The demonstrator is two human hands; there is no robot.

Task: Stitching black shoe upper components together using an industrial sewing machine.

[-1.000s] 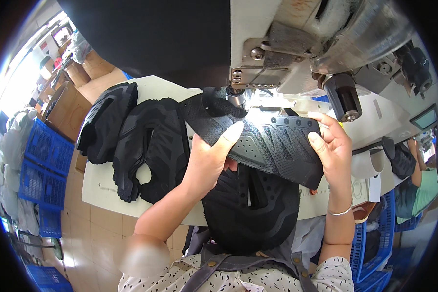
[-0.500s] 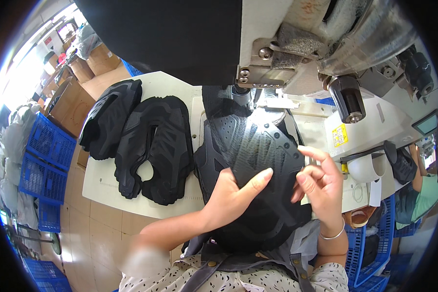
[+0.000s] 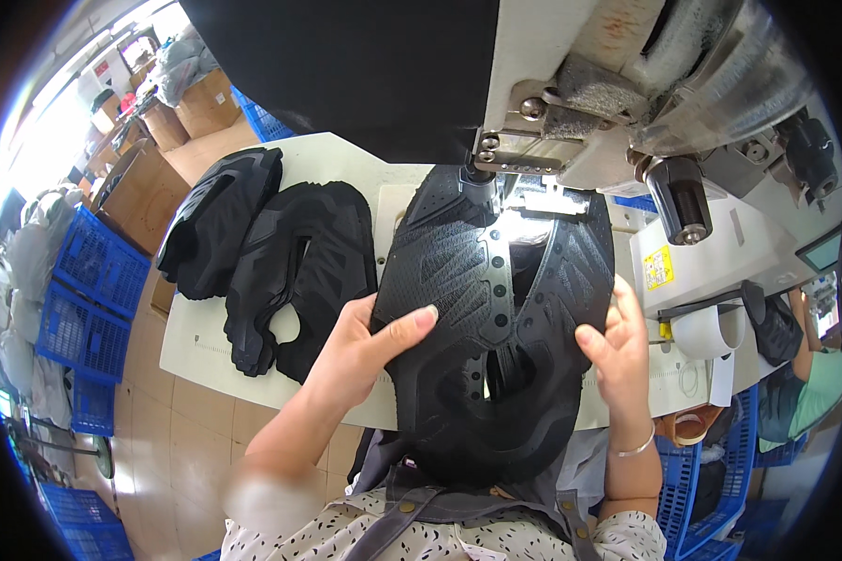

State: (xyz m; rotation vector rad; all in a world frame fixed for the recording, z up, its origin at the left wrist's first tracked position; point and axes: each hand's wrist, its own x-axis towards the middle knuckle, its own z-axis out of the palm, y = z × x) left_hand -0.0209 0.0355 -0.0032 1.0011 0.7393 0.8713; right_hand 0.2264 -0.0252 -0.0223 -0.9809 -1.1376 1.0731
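Note:
A black shoe upper lies spread under the head of a sewing machine, its toe end beneath the lit needle area. A row of dark eyelet spots lines its central opening. My left hand grips the left edge, thumb on top and fingers tucked underneath. At the opposite edge, my right hand holds the upper with its thumb on top and fingers along the outer side. The rear of the upper hangs over the table's near edge toward my lap.
Two stacks of black shoe uppers, one nearer and one farther left, lie on the pale machine table. Blue crates and cardboard boxes stand at left. Another crate is at lower right, with a person's green garment beyond.
The shoe upper has been turned and opened flat, so both sides now face up. My left hand has moved left to its edge; my right hand has closed on the right edge.

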